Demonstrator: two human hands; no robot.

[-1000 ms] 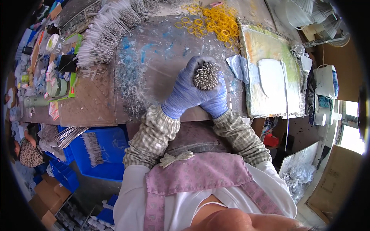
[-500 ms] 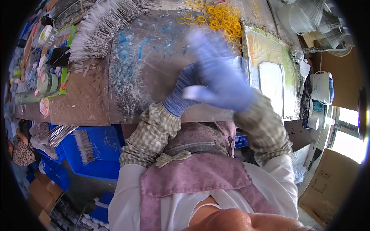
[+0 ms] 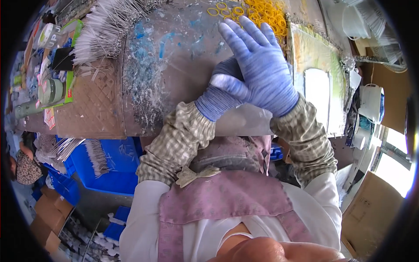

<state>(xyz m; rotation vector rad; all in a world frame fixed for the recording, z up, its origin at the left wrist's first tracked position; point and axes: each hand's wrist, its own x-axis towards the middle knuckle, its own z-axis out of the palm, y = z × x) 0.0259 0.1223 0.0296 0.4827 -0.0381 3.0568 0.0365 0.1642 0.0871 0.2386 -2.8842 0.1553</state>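
Note:
Both my hands wear blue knit gloves above a paint-stained worktable (image 3: 166,61). My right hand (image 3: 262,65) is flat, its fingers spread wide, and holds nothing that I can see. It lies over my left hand (image 3: 220,87), which shows only its wrist, thumb and part of the back. Whatever the left fingers hold is hidden under the right palm. Loose yellow rubber bands (image 3: 262,8) lie just beyond my right fingertips. A fan of thin white sticks (image 3: 109,22) is spread at the table's far left.
A green-and-yellow board with a white rectangle (image 3: 318,87) lies at the right. Jars, tape and small boxes (image 3: 48,87) crowd the left edge. Blue bins (image 3: 109,161) holding more sticks stand below the table. Cardboard boxes (image 3: 371,214) sit at the lower right.
A second ago both hands cupped a round bundle of thin sticks seen end-on. My right hand has since lifted, opened flat and covered my left hand, and the bundle is out of sight.

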